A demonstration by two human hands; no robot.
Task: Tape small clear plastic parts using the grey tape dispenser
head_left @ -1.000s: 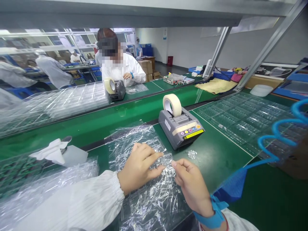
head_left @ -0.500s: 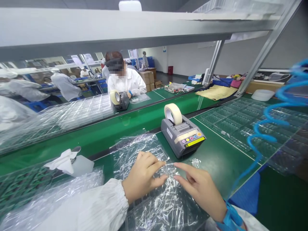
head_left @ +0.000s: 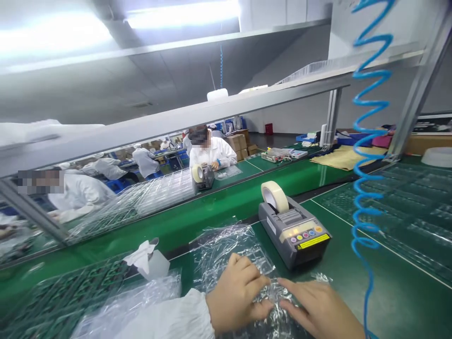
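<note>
My left hand (head_left: 238,294) lies at the bottom middle on a crinkled clear plastic wrap (head_left: 226,252) that covers a clear tray on the green table. Its thumb and fingers pinch the wrap. My right hand (head_left: 319,308) is just to the right, fingers stretched toward the left hand and resting on the same wrap. A grey tape dispenser (head_left: 294,230) with a roll of pale tape (head_left: 274,197) stands just behind my right hand.
A blue coiled hose (head_left: 365,155) hangs at the right. Clear blister trays (head_left: 406,207) cover the right of the table. A white tissue (head_left: 141,256) and a plastic bag (head_left: 130,301) lie at the left. Workers in white coats (head_left: 212,153) sit across the green conveyor (head_left: 212,202).
The camera has tilted upward, so my hands have dropped to the bottom edge. My hands have drawn closer together on the wrap, pressing it down.
</note>
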